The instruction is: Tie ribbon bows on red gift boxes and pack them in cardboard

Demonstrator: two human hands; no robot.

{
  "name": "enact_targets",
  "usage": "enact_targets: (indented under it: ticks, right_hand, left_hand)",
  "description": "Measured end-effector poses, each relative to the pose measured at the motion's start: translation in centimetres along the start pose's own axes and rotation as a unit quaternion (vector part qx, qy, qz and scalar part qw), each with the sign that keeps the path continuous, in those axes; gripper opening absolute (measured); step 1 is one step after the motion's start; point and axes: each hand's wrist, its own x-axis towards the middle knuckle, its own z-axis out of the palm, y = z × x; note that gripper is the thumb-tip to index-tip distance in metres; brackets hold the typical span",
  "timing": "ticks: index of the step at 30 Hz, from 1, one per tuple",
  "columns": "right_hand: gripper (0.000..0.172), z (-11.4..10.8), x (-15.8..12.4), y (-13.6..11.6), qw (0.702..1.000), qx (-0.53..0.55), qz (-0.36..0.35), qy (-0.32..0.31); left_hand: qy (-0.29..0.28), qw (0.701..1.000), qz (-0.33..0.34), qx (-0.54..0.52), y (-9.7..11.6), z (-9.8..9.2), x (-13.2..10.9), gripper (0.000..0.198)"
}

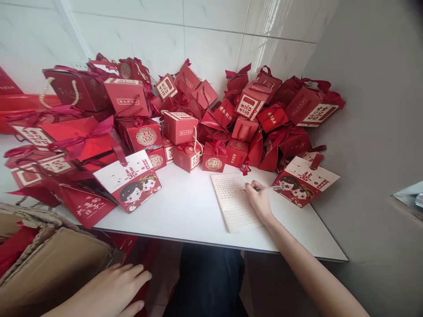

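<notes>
My right hand (258,200) is closed around a pen (274,188), its tip at the written lines of a notebook (236,218). Rows of small handwriting fill the upper part of the page, with blank ruled lines below. The heel of the hand rests on the page's right side. My left hand (124,284) hangs below the table's front edge beside a cardboard box (62,259). Its fingers are stretched out and apart, with nothing in them.
Red gift boxes (180,127) with ribbons and cord handles are heaped along the back of the white table (185,211). Two printed cartoon-couple boxes (132,187) stand nearer the front, left and right. A grey panel (370,132) bounds the right side; a tiled wall (211,31) stands behind.
</notes>
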Motion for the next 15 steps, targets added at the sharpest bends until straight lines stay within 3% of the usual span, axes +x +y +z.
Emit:
enact_targets:
  ticks: [2, 4, 6, 8, 12, 15]
  right_hand:
    - [0.031, -0.2, -0.1, 0.1, 1.0, 0.03, 0.003, 0.002]
    - [0.033, -0.3, -0.2, 0.3, 0.998, 0.055, 0.007, -0.008]
    - [0.036, -0.3, -0.2, 0.5, 0.998, 0.052, 0.034, -0.015]
    - [0.039, -0.2, -0.1, 0.7, 0.998, 0.035, 0.039, -0.037]
    - [0.041, -0.2, 0.0, 0.4, 0.998, -0.005, 0.018, -0.056]
    - [0.042, -0.3, 0.0, 0.1, 0.998, -0.024, 0.013, -0.062]
  left_hand:
    - [0.092, 0.994, 0.051, -0.001, 1.0, -2.2, 0.3, 0.028]
    - [0.23, 0.971, 0.064, 0.01, 1.6, -4.9, 0.4, 0.023]
    - [0.365, 0.929, 0.047, 0.047, 1.2, -7.6, 0.3, 0.018]
    - [0.462, 0.882, 0.007, 0.091, -0.3, -10.0, -0.2, 0.015]
    - [0.551, 0.815, -0.141, 0.108, -5.5, -13.8, -1.1, 0.022]
    - [0.574, 0.781, -0.246, 0.004, -9.6, -16.4, -0.9, 0.04]
